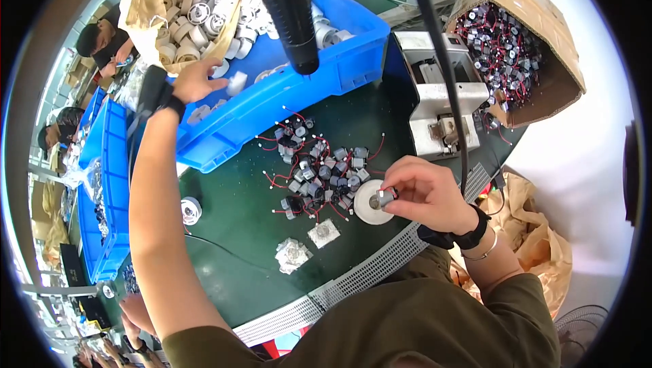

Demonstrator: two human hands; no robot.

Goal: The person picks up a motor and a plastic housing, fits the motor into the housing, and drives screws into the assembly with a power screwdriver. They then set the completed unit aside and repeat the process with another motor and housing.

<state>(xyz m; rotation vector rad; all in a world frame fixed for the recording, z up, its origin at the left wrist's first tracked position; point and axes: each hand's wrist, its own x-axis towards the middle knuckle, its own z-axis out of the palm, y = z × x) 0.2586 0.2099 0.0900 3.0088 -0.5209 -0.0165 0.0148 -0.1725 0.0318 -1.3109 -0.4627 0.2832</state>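
Small motor (386, 196) pinched in right hand (424, 195) fingertips, held against white disc (370, 203) lying flat on tabletop (238, 232), pressed low for seating. Motor pile (316, 168) just beside, within reach. Left hand (197, 79) stretched into blue bin (339, 62), fingers closing on a white part (236, 83).

The small cylindrical motor (386, 196) has a shiny metal casing, the round white disc (370, 203) and glossy blue crate (339, 62) look like smooth plastic, the dark green mat (244, 246) is matt, and the brown box (543, 22) is rough cardboard.
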